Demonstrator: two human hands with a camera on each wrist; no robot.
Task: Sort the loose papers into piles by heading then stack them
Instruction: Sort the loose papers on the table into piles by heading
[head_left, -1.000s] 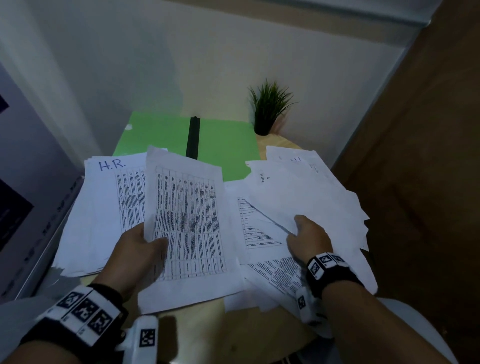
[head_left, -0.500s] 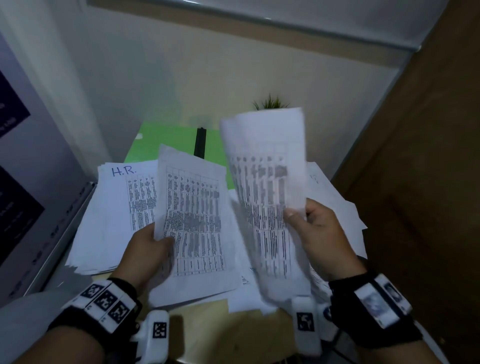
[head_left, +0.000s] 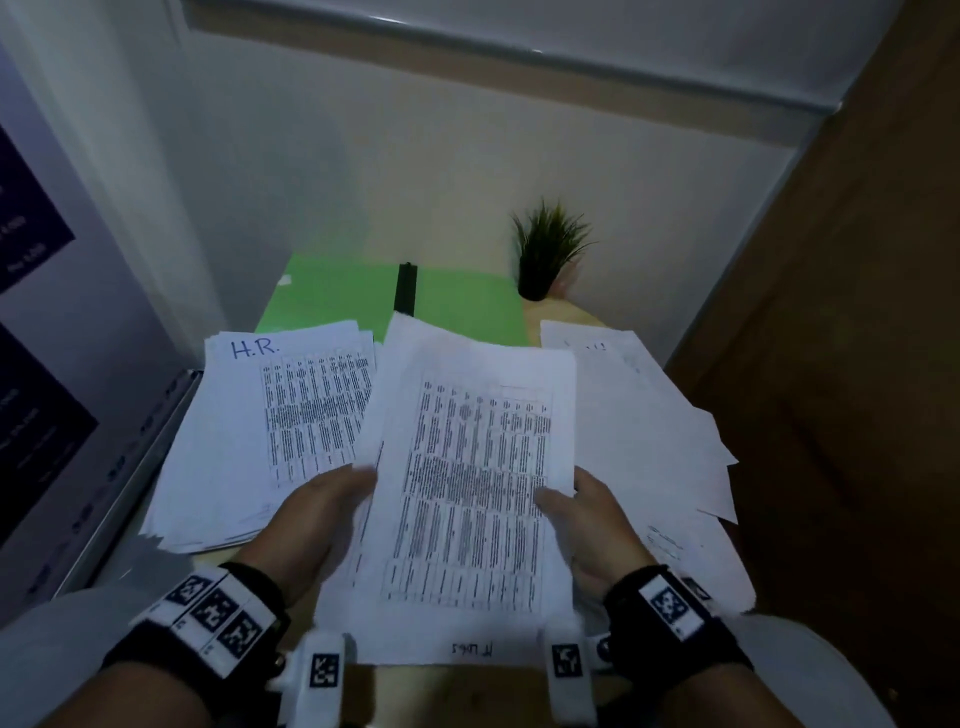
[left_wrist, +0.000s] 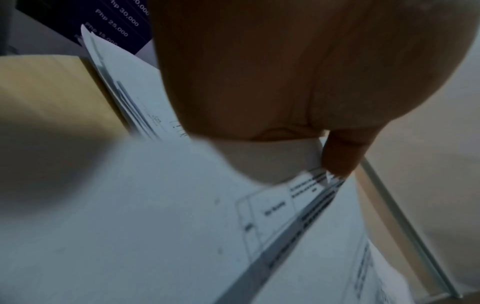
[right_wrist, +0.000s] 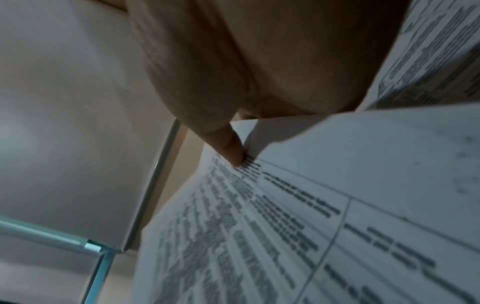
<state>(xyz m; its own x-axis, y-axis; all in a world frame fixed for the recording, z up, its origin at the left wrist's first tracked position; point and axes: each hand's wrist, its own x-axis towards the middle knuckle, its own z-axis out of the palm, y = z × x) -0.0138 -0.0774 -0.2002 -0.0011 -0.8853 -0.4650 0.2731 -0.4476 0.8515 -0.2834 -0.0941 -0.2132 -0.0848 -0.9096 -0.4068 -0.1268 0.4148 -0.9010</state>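
I hold a small stack of printed table sheets (head_left: 467, 509) above the desk, in front of me. My left hand (head_left: 332, 499) grips its left edge and my right hand (head_left: 566, 499) pinches its right edge, thumb on the top sheet. The top sheet has a handwritten heading at its near edge, upside down to me. In the left wrist view a finger (left_wrist: 340, 158) presses the paper (left_wrist: 182, 226). A fingertip (right_wrist: 231, 152) touches the print in the right wrist view. A pile headed "H.R." (head_left: 270, 431) lies at left. Loose sheets (head_left: 649, 441) are spread at right.
A green folder (head_left: 337, 301) with a black spine lies behind the piles. A small potted plant (head_left: 545, 254) stands at the back right corner. A dark screen (head_left: 31, 364) borders the desk (head_left: 447, 691) on the left, and a brown panel (head_left: 831, 415) on the right.
My right hand lifted a sheet from the right-hand spread, swung it left and laid it onto the sheets in my left hand. Both hands now hold that stack.
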